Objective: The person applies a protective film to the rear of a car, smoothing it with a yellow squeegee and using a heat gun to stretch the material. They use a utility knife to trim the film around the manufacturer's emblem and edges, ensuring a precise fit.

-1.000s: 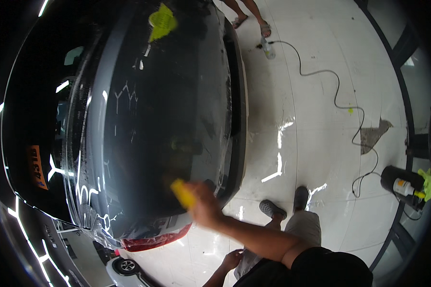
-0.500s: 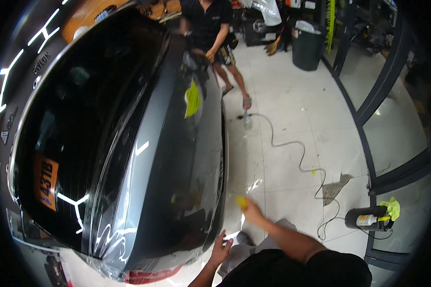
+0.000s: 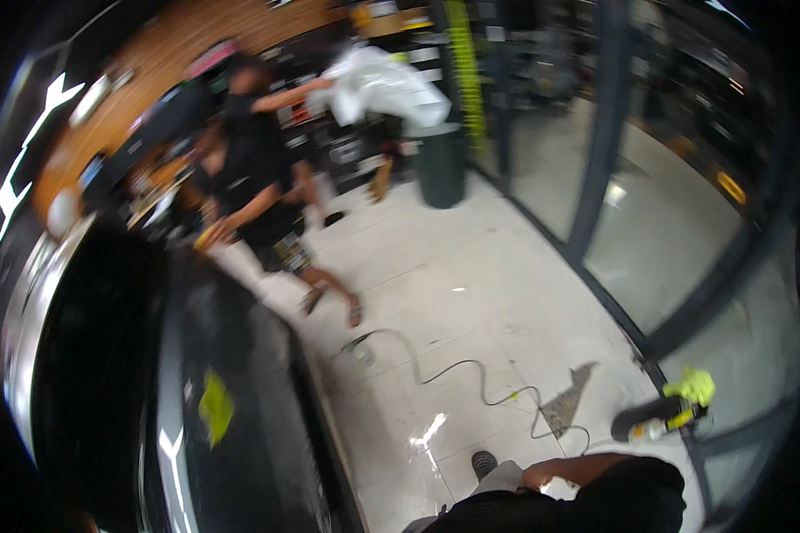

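My right hand [image 3: 535, 477] is down against my light grey shorts [image 3: 503, 478], its fingers hidden, and the yellow piece does not show there. No part of my left hand can be made out. The dark grey car [image 3: 231, 320] fills the left side, its glossy panel facing me. A lime-green cloth [image 3: 215, 409] lies on that panel, out of reach of my visible hand.
A co-worker [image 3: 253, 186] leans at the car's far end; another person holds white plastic sheeting [image 3: 382, 84] over a dark bin [image 3: 440, 169]. A grey hose [image 3: 483, 382] snakes over the tiles. A black cylinder [image 3: 644, 419] with a lime cloth stands by the glass wall [image 3: 609, 133].
My view has swung to the right and up. My right hand has drawn back from beside the car to my shorts; the left has left the picture. The second person and sheeting now show more.
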A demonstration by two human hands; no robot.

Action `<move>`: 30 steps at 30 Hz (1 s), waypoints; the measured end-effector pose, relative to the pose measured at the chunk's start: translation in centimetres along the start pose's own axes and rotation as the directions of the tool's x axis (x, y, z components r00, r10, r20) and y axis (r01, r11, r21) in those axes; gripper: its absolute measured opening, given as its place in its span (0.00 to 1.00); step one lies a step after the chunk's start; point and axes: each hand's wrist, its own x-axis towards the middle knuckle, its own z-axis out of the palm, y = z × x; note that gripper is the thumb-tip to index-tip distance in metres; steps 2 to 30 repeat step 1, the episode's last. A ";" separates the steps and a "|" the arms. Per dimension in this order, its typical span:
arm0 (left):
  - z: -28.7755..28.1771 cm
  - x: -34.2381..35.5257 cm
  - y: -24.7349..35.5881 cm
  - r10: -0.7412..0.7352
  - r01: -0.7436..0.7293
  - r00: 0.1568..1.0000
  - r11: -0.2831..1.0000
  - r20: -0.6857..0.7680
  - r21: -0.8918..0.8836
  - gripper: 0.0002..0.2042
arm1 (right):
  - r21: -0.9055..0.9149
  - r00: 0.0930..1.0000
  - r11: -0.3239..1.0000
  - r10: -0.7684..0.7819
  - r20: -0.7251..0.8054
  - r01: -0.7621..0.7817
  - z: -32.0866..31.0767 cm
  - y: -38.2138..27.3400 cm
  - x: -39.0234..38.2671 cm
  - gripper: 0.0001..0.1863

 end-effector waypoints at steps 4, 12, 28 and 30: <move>-1.5 1.5 1.9 -0.010 0.010 1.000 1.000 -0.013 0.005 0.27 | 0.061 0.999 0.998 0.024 -0.025 -0.022 0.6 0.9 -0.6 0.16; -1.5 1.5 1.9 -0.010 0.010 1.000 1.000 -0.013 0.005 0.27 | 0.061 0.999 0.998 0.024 -0.025 -0.022 0.6 0.9 -0.6 0.16; -1.5 1.5 1.9 -0.010 0.010 1.000 1.000 -0.013 0.005 0.27 | 0.061 0.999 0.998 0.024 -0.025 -0.022 0.6 0.9 -0.6 0.16; -1.5 1.5 1.9 -0.010 0.010 1.000 1.000 -0.013 0.005 0.27 | 0.061 0.999 0.998 0.024 -0.025 -0.022 0.6 0.9 -0.6 0.16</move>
